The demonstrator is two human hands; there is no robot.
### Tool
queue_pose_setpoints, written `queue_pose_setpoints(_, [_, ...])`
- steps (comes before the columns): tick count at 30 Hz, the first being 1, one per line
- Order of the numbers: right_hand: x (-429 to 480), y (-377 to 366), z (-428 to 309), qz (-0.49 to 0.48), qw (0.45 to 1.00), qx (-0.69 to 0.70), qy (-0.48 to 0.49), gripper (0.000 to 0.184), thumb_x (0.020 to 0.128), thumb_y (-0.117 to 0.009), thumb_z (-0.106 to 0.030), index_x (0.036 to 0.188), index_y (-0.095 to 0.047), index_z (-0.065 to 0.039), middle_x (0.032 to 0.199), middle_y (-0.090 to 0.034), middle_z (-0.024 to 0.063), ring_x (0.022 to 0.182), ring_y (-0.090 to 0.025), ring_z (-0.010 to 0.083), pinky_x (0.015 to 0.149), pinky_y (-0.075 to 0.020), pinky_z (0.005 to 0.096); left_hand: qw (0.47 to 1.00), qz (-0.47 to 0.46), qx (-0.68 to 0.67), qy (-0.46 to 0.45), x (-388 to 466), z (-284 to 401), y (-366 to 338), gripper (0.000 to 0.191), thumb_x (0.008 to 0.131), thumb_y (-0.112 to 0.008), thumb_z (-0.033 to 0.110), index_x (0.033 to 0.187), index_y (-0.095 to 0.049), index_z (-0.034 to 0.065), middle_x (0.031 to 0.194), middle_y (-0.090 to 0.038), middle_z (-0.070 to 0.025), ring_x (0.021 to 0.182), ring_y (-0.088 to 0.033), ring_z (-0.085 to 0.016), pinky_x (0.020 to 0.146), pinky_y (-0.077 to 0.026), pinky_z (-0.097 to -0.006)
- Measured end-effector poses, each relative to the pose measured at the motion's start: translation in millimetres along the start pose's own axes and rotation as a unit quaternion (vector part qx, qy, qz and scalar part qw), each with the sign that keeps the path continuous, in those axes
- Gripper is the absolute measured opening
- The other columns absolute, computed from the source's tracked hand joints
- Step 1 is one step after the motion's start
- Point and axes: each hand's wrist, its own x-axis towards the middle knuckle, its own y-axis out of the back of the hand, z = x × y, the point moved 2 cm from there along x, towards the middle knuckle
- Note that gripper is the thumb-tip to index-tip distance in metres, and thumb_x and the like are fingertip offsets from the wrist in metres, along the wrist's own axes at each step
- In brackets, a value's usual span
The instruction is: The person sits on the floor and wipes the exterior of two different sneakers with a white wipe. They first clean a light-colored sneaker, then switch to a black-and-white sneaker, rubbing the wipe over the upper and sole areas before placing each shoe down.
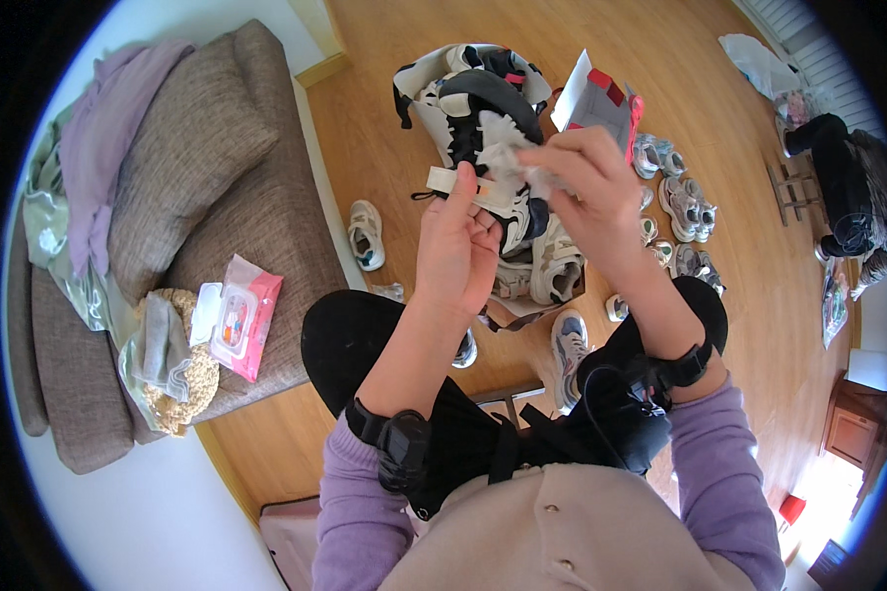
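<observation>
My left hand [454,255] holds a black and white sneaker [464,137] by its heel end, thumb on a pale strap [443,181]. The sneaker's toe points away from me. In my right hand [599,196] a crumpled white wipe [503,140] is pinched between the fingers. The wipe lies against the sneaker's side. Below the sneaker, several pale shoes [558,262] sit in an open container whose sides are mostly hidden. Just beyond the sneaker stands a white bag [432,125] filled with more shoes.
An open red and white box [602,111] stands right of the bag. Pairs of shoes [680,207] line the floor. One sneaker [367,235] lies by the sofa [244,244], which holds a wipes pack [247,318]. A person [846,177] sits at far right.
</observation>
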Motion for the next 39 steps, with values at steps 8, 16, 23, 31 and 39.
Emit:
queue_pose_setpoints(8, [-2.1, 10.5, 32.1, 0.015, 0.995, -0.061, -0.071, 0.028, 0.071, -0.07, 0.01, 0.095, -0.069, -0.005, 0.092, -0.06, 0.0095, 0.085, -0.063, 0.0261, 0.071, -0.0516, 0.0348, 0.999, -0.029, 0.026, -0.031, -0.6, 13.0, -4.9, 0.03, 0.1, -0.062, 0.032, 0.109, -0.061, 0.0033, 0.108, -0.07, -0.0089, 0.104, -0.065, -0.017, 0.085, -0.051, -0.028])
queue_pose_setpoints(16, [1.8, 21.0, 18.2, 0.081, 0.979, 0.072, -0.174, 0.024, 0.088, -0.063, 0.009, 0.107, -0.07, -0.004, 0.111, -0.065, 0.0093, 0.094, -0.064, 0.0183, 0.078, -0.0509, 0.0283, 0.998, -0.027, -0.022, -0.048, 0.4, -0.1, -12.8, 0.019, 0.099, -0.063, 0.015, 0.108, -0.065, -0.0018, 0.111, -0.069, -0.0091, 0.105, -0.065, -0.017, 0.094, -0.051, -0.0321])
queue_pose_setpoints(23, [9.8, 8.8, -1.0, 0.035, 0.98, 0.149, -0.129, 0.035, 0.083, -0.066, 0.009, 0.115, -0.071, -0.006, 0.115, -0.063, 0.0094, 0.097, -0.063, 0.0216, 0.081, -0.0525, 0.0299, 0.997, -0.012, 0.019, -0.072, 7.0, -6.0, -0.3, 0.02, 0.096, -0.065, 0.008, 0.114, -0.064, -0.0016, 0.109, -0.069, -0.0076, 0.102, -0.065, -0.015, 0.095, -0.048, -0.0307])
queue_pose_setpoints(31, [1.1, -5.2, -1.3, -0.014, 0.999, 0.025, -0.044, 0.031, 0.075, -0.081, 0.0, 0.105, -0.075, -0.007, 0.099, -0.06, 0.004, 0.084, -0.06, 0.0174, 0.064, -0.0473, 0.0299, 0.999, -0.011, 0.003, -0.053, -1.9, -8.6, -12.6, 0.019, 0.097, -0.064, 0.01, 0.114, -0.063, 0.0016, 0.11, -0.068, -0.0045, 0.102, -0.064, -0.013, 0.093, -0.048, -0.0284])
queue_pose_setpoints(39, [-11.7, -14.2, -4.8, -0.026, 0.999, -0.028, 0.016, 0.017, 0.072, -0.077, 0.001, 0.083, -0.064, -0.002, 0.093, -0.057, 0.0091, 0.08, -0.062, 0.0264, 0.066, -0.0521, 0.0363, 0.996, 0.085, 0.028, -0.026, 5.6, -12.4, 2.4, 0.03, 0.094, -0.073, 0.024, 0.115, -0.062, 0.0052, 0.105, -0.066, -0.0004, 0.095, -0.061, -0.01, 0.084, -0.047, -0.0288])
